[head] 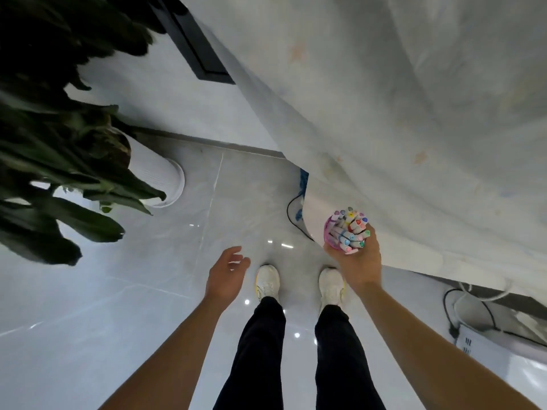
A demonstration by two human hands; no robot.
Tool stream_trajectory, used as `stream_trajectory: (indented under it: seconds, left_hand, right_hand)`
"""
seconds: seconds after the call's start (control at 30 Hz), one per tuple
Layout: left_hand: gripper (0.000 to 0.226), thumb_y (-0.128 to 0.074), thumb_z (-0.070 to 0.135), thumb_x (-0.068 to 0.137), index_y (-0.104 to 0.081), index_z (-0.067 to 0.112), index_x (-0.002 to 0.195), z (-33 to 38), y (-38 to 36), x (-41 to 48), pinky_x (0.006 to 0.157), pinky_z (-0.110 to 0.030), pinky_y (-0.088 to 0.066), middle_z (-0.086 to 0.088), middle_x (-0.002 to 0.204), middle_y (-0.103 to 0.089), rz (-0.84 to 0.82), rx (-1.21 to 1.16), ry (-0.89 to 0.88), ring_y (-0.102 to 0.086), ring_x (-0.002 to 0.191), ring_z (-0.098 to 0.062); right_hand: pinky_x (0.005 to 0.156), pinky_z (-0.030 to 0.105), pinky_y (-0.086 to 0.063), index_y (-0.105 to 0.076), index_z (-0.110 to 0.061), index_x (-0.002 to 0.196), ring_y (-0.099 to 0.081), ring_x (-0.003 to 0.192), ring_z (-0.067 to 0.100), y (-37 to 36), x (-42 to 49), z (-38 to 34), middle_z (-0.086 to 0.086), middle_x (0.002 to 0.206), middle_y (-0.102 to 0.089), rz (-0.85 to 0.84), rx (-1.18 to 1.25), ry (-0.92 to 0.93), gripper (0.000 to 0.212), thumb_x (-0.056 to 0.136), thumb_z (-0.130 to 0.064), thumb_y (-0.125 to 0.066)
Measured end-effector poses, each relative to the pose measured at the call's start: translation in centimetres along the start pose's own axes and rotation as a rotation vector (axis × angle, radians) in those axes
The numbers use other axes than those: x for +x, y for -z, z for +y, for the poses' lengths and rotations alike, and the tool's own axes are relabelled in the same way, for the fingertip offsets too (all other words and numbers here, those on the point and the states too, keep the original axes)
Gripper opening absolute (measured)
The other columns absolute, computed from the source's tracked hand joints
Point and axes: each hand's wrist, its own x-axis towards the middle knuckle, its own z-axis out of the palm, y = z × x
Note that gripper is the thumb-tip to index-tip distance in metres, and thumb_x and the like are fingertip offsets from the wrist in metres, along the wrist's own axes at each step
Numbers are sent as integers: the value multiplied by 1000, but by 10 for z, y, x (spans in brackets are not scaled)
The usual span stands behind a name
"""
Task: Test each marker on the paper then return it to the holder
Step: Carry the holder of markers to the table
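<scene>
One holder [329,233], full of markers [352,229], held in right grip [356,263], 3 o'clock of left grip [226,269], which hangs wide, empty. No paper seen. Keep it level, set it down before pulling one.

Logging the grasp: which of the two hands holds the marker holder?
The right hand, curled round the pink holder full of markers; the left hand hangs open, holding nothing.

1. The left hand [226,272] reaches forward, fingers loosely curled, holding nothing.
2. The right hand [356,261], arm stretched forward, grips the marker holder [328,235] from below.
3. The 2 forearms are bare.
</scene>
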Motion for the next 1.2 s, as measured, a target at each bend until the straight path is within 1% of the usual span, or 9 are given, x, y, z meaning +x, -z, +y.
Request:
stream_trajectory:
  seconds: [0.1,0.27,0.47,0.57,0.73,0.9,1.03,1.13,1.2]
  left_hand:
    - [27,-67,33,94,-62,38,121,7,12,-45,70,-13,-42,13,109,-66,37,-73,23,-60,94,2]
    - [22,-64,33,94,-63,40,115,8,22,-122,64,-10,-44,10,106,-70,129,-221,52,-63,95,0]
    - [20,-62,26,96,-67,32,115,-10,20,-196,88,-35,-57,3,108,-71,284,-488,94,-68,100,-14]
    - [21,-61,27,96,-68,30,115,-26,21,-227,86,-34,-58,5,104,-73,374,-596,121,-70,99,-13]
    - [20,-60,21,98,-68,21,117,-65,32,-269,91,-37,-56,-4,107,-73,511,-829,180,-71,96,-19]
    - [21,-57,19,100,-69,20,117,-105,45,-307,93,-40,-57,-6,108,-73,639,-979,216,-71,97,-23]
    - [18,-58,18,100,-70,20,114,-136,57,-330,90,-39,-57,-7,106,-73,763,-1074,248,-72,96,-22]
    - [18,-60,17,100,-70,20,114,-165,74,-344,89,-39,-58,-7,105,-73,838,-1139,271,-72,95,-21]
    - [19,-60,19,100,-70,19,116,-186,89,-352,89,-38,-58,-7,105,-73,897,-1171,291,-72,95,-21]
  right_hand:
    - [87,20,-55,-52,-67,111,-68,108,4,29,-26,-24,-17,116,-70,-103,-23,87,80,65,-19,-97]
    - [74,3,-50,-55,-69,108,-69,96,-9,62,-63,-61,-31,107,-71,-280,-68,201,78,65,-19,-97]
    - [73,13,-56,-60,-63,110,-73,94,-2,69,-84,-100,-25,107,-74,-458,-129,332,80,66,-9,-96]
    - [77,17,-56,-59,-60,114,-73,95,0,60,-95,-114,-23,108,-74,-531,-175,382,76,66,-16,-98]
    - [90,39,-61,-63,-39,122,-74,100,9,28,-118,-134,-11,111,-76,-702,-261,418,67,66,-23,-97]
    - [74,11,-55,-58,-53,116,-70,98,-5,-15,-156,-146,-22,110,-73,-838,-328,461,74,66,-17,-98]
    - [82,23,-55,-57,-33,129,-71,103,7,-60,-192,-153,-11,115,-72,-926,-401,475,80,62,-23,-101]
    - [85,28,-56,-53,-38,131,-70,104,6,-95,-221,-158,-14,117,-70,-993,-443,490,85,61,-27,-101]
    - [81,22,-58,-54,-43,127,-71,99,2,-119,-240,-161,-16,114,-71,-1018,-439,500,84,60,-26,-101]
